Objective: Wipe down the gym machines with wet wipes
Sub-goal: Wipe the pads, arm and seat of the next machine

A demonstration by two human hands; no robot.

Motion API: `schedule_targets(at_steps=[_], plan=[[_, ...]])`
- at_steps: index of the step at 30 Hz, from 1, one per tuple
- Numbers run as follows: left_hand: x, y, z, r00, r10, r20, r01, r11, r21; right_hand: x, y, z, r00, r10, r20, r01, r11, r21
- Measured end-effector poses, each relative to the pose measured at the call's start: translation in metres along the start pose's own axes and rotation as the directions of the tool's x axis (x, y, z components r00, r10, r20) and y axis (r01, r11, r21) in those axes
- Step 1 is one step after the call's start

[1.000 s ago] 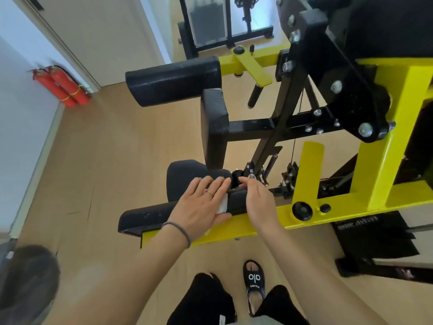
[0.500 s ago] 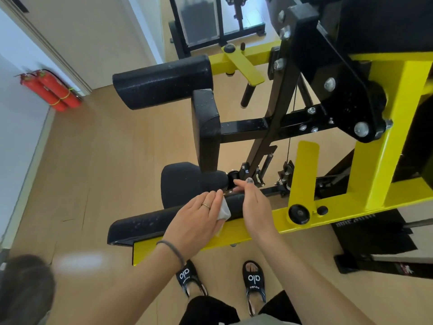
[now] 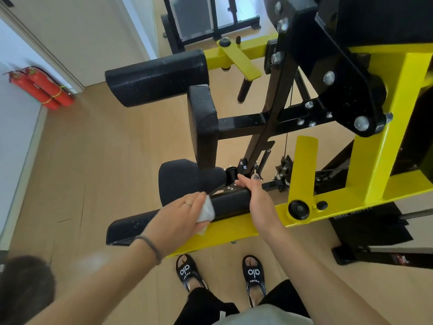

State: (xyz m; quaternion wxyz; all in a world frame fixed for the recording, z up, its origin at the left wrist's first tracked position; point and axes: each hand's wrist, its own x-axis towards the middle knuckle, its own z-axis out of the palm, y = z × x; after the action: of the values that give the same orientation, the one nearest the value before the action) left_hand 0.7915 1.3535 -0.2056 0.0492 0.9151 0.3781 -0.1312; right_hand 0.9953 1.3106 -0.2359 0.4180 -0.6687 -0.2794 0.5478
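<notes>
Head view, looking down over a yellow-and-black steel gym machine (image 3: pixel 386 118). Left hand (image 3: pixel 174 218) palm-down on the long black padded bench pad (image 3: pixel 131 225), fingers closed over a crumpled white wet wipe (image 3: pixel 206 211) — wipe pressed on the pad's top, roughly mid-length, white edge poking out toward the right hand. Thin ring on one left finger, dark hair tie (image 3: pixel 151 247) round the left wrist. Right hand (image 3: pixel 259 200) resting on the same pad's right end, fingers together and extended, empty, fingertips up near the black pivot hardware (image 3: pixel 242 168). Rounded black foam roller (image 3: pixel 185 179) just behind the pad; larger black cylinder pad (image 3: pixel 157 77) higher up. Black slide sandals (image 3: pixel 254 274) on pale wood floor (image 3: pixel 93 148). Two red fire extinguishers (image 3: pixel 41 89) against the left wall — well apart from the machine.
</notes>
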Motion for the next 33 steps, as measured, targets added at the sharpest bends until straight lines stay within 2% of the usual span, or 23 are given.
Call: schedule_targets(at_steps=[2, 4, 7, 10, 12, 14, 17, 19, 23, 26, 31, 32, 33], plan=[[-0.008, -0.003, -0.001, 1.0, -0.023, 0.005, 0.023, 0.997, 0.08, 0.0, -0.002, 0.0, 0.999, 0.02, 0.028, -0.021, 1.0, 0.008], [0.01, 0.015, -0.005, 0.998, -0.01, 0.061, 0.008, 1.0, 0.025, 0.0, -0.005, -0.001, 0.998, 0.041, 0.053, -0.042, 0.999, 0.022], [0.054, 0.061, -0.01, 0.997, 0.051, -0.054, -0.052, 0.998, -0.019, 0.002, -0.009, -0.008, 0.992, 0.08, 0.1, -0.093, 0.988, 0.126], [0.063, 0.072, -0.005, 0.993, 0.102, -0.056, -0.098, 0.993, 0.064, 0.005, -0.01, -0.014, 0.99, 0.093, 0.107, -0.112, 0.977, 0.181], [0.044, 0.051, 0.001, 0.995, 0.095, -0.018, -0.093, 0.992, 0.082, 0.006, -0.007, -0.011, 0.994, 0.078, 0.078, -0.089, 0.987, 0.137], [0.015, 0.019, 0.004, 0.999, 0.033, 0.008, -0.033, 0.999, 0.04, 0.006, -0.004, -0.008, 0.995, 0.064, 0.082, -0.069, 0.996, 0.064], [-0.016, -0.009, 0.005, 0.997, -0.068, 0.041, 0.064, 0.993, 0.104, 0.008, -0.003, -0.005, 0.992, 0.063, 0.105, -0.066, 0.997, 0.025], [-0.008, 0.001, 0.002, 0.994, -0.083, 0.066, 0.078, 0.993, 0.084, 0.008, -0.002, -0.002, 0.995, 0.054, 0.086, -0.055, 0.998, 0.01], [0.045, 0.055, -0.006, 0.996, 0.014, -0.083, -0.013, 1.0, 0.018, 0.011, 0.001, 0.001, 0.999, 0.026, 0.038, -0.027, 0.999, 0.026], [0.054, 0.065, -0.009, 0.997, 0.019, -0.072, -0.017, 1.0, 0.025, 0.011, 0.002, -0.001, 0.999, 0.046, 0.021, -0.047, 0.996, 0.074], [-0.021, -0.015, 0.002, 0.993, -0.121, 0.011, 0.121, 0.991, -0.064, 0.003, 0.0, 0.005, 0.998, -0.049, -0.038, 0.043, 0.988, -0.147], [-0.039, -0.035, 0.007, 0.986, -0.162, 0.034, 0.163, 0.986, -0.029, 0.0, -0.002, 0.007, 0.986, -0.144, -0.078, 0.117, 0.951, -0.285], [-0.054, -0.053, 0.013, 0.98, -0.195, 0.042, 0.196, 0.981, -0.007, -0.001, -0.003, 0.01, 0.952, -0.284, -0.118, 0.198, 0.86, -0.469]])
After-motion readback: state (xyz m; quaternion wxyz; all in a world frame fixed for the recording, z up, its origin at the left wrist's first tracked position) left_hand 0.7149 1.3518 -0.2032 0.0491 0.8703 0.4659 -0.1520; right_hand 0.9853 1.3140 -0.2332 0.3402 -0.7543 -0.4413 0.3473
